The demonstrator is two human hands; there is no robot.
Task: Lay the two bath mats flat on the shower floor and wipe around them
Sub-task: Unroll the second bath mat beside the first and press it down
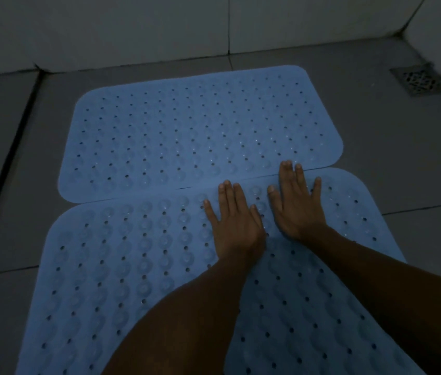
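2 blue mats flat on the shower floor (pixel 403 163)
Left hand (pixel 234 220) and right hand (pixel 299 205), fingers spread, gripping nothing, press the near mat (pixel 122 261) just beside the far mat (pixel 200 125); drain (pixel 419 81) beyond the far mat

Far bath mat (pixel 200 131) light blue, rows of small dark holes. Near bath mat (pixel 133 266) same blue, holes plus round raised bumps. Floor tiles (pixel 403 171) grey, dark grout. Drain grate (pixel 418 81) dark lattice.
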